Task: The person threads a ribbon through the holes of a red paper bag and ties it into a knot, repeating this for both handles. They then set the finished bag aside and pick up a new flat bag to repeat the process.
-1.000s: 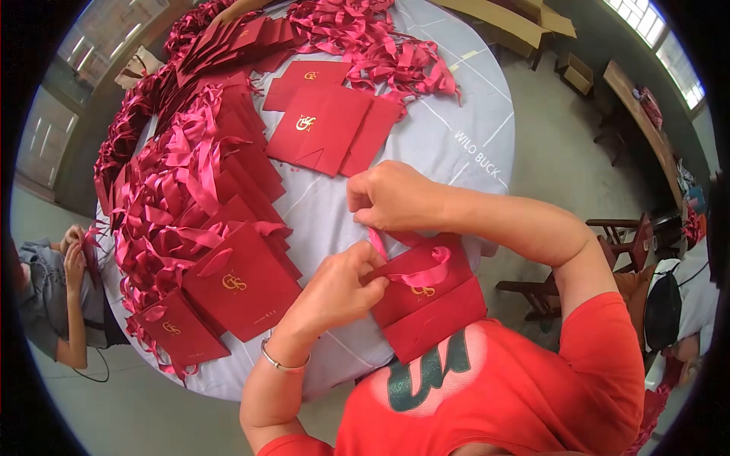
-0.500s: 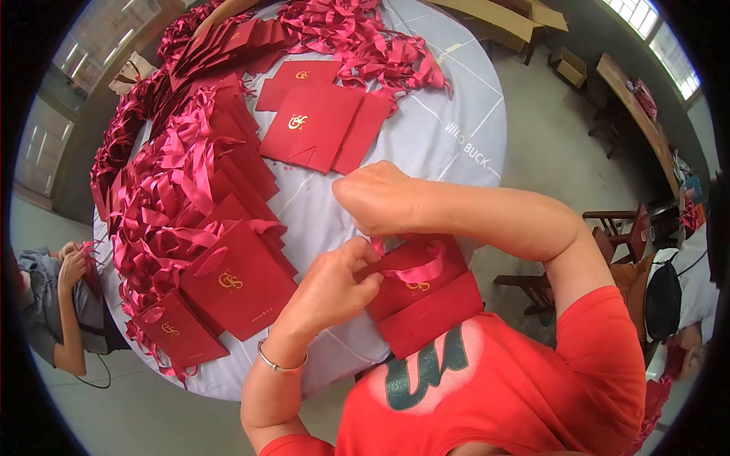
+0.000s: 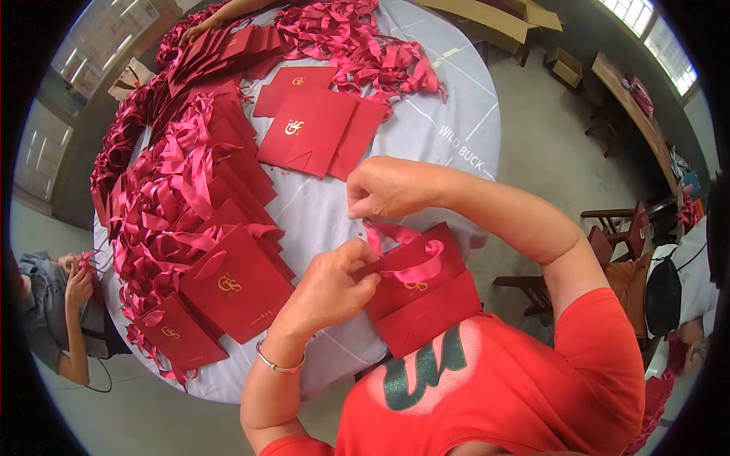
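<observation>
My left hand [image 3: 333, 280] is closed on the upper left edge of a red paper gift bag [image 3: 430, 304]. This bag lies flat near my body, its base folded up and a gold emblem partly showing. A pink ribbon handle [image 3: 414, 271] loops over its top. Above the bag, my right hand [image 3: 386, 187] is closed, fingertips pinched and pointing down at the ribbon's upper end; the exact grip is partly hidden. Beyond my hands, a few flat red bags [image 3: 308, 133] without visible ribbons lie on the white tablecloth [image 3: 426, 144].
Piled red bags with pink ribbons [image 3: 228, 285] cover the table's left side. A heap of loose ribbons [image 3: 380, 57] lies at the back. Another person's hand [image 3: 199, 30] reaches in at the top; a seated person [image 3: 65, 292] handles ribbon at left. Cardboard boxes [image 3: 564, 67] stand behind.
My right hand has shifted slightly up and right, and its fingers now point down. More of the ribbon shows between it and the bag. My left hand stays on the bag.
</observation>
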Demonstrator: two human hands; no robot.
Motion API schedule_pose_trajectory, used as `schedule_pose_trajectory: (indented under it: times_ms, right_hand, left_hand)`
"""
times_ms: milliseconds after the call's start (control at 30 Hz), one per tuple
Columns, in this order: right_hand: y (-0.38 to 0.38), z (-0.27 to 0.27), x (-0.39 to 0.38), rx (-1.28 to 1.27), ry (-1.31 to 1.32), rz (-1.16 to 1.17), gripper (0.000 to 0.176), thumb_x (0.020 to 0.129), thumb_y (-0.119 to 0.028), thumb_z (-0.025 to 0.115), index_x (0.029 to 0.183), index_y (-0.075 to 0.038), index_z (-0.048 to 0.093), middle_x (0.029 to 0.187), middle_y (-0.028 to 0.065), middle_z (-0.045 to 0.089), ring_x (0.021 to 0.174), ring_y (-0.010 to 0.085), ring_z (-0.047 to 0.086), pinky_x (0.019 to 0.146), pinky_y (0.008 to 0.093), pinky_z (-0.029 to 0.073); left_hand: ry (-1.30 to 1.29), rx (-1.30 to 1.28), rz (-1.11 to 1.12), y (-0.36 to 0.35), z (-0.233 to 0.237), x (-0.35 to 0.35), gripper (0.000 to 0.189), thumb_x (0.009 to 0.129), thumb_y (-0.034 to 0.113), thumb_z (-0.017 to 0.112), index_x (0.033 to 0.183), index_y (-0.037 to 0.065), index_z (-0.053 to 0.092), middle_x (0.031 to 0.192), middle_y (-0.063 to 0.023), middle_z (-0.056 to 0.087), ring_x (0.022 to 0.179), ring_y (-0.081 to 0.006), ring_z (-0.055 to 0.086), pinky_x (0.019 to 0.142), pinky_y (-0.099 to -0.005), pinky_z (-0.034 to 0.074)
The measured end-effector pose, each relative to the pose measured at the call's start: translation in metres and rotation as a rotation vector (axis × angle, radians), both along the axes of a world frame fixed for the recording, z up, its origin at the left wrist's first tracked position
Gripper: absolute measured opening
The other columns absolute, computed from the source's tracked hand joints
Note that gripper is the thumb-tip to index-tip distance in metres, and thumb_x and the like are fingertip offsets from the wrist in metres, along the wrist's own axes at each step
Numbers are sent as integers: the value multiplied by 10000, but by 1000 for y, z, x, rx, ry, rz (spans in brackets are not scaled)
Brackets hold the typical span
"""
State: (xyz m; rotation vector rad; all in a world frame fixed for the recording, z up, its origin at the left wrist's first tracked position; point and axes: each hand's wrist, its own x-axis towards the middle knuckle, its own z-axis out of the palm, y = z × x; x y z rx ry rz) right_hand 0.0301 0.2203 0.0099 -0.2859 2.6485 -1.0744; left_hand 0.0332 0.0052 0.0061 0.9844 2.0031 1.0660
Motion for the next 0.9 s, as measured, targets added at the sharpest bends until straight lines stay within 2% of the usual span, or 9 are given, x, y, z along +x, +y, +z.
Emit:
schedule_pose_trajectory:
  times_ms: [233, 400, 533, 633, 700, 733, 767, 833, 900]
  right_hand:
    - [-3, -26, -6, 47, 171, -132, 222, 817, -184, 696, 876, 29, 698, 782, 217, 682, 742, 332, 682, 680, 400, 523]
    - [5, -22, -30, 145, 299, -350, 152, 758, -92, 633, 670, 26, 671, 703, 251, 638, 722, 378, 671, 660, 441, 517]
    - [-5, -16, -26, 275, 344, -299, 153, 751, -95, 630, 678, 33, 669, 707, 257, 634, 716, 375, 669, 651, 436, 516]
    - [0, -14, -25, 232, 291, -341, 191, 773, -151, 663, 752, 36, 695, 714, 232, 659, 679, 309, 683, 649, 400, 519]
    - [7, -9, -16, -99, 232, -403, 248, 818, -225, 698, 867, 17, 725, 730, 139, 699, 657, 204, 664, 636, 347, 511]
    - [11, -7, -11, -92, 239, -393, 248, 818, -225, 698, 867, 17, 725, 730, 139, 699, 657, 204, 664, 636, 347, 511]
    - [15, -4, -2, -183, 277, -436, 272, 859, -242, 690, 971, 5, 711, 790, 91, 690, 683, 153, 636, 635, 304, 501]
    - [29, -5, 15, -230, 343, -487, 323, 911, -252, 674, 1100, 9, 679, 854, 55, 672, 711, 92, 608, 636, 255, 493]
    - [38, -4, 45, -262, 314, -525, 286, 913, -244, 669, 1016, 22, 684, 791, 36, 658, 666, 84, 592, 603, 253, 483]
  left_hand:
    - [-57, 33, -31, -2, -1, -4, 123, 871, 13, 644, 943, 31, 545, 619, 24, 559, 465, -37, 479, 413, -232, 380]
    - [-148, 73, -74, -3, -1, -4, 138, 885, -24, 637, 914, 43, 520, 584, 49, 501, 457, -21, 430, 402, -223, 321]
    - [-160, 89, -125, -5, -2, -5, 143, 898, -18, 634, 899, 50, 508, 569, 59, 468, 456, -22, 430, 404, -220, 323]
    - [-213, 42, -85, -4, -2, -7, 134, 904, -9, 628, 896, 49, 508, 577, 53, 481, 454, -27, 435, 402, -221, 335]
    - [-255, 10, -39, -4, -1, -8, 110, 897, 1, 639, 904, 37, 535, 608, 37, 527, 461, -32, 451, 408, -223, 350]
    - [-304, -27, 3, -4, -2, -9, 92, 890, 11, 651, 912, 25, 563, 640, 22, 574, 469, -36, 466, 413, -225, 365]
    - [-299, -17, 11, -5, -5, -9, 92, 890, 11, 651, 912, 25, 563, 640, 22, 574, 469, -36, 466, 413, -225, 365]
    - [11, 45, 1, -7, -10, -8, 93, 863, 31, 683, 936, 8, 629, 758, -14, 665, 496, -48, 508, 432, -233, 403]
    - [28, 34, 6, -7, -8, -9, 104, 854, 40, 691, 944, 9, 648, 806, -21, 684, 506, -52, 521, 441, -238, 415]
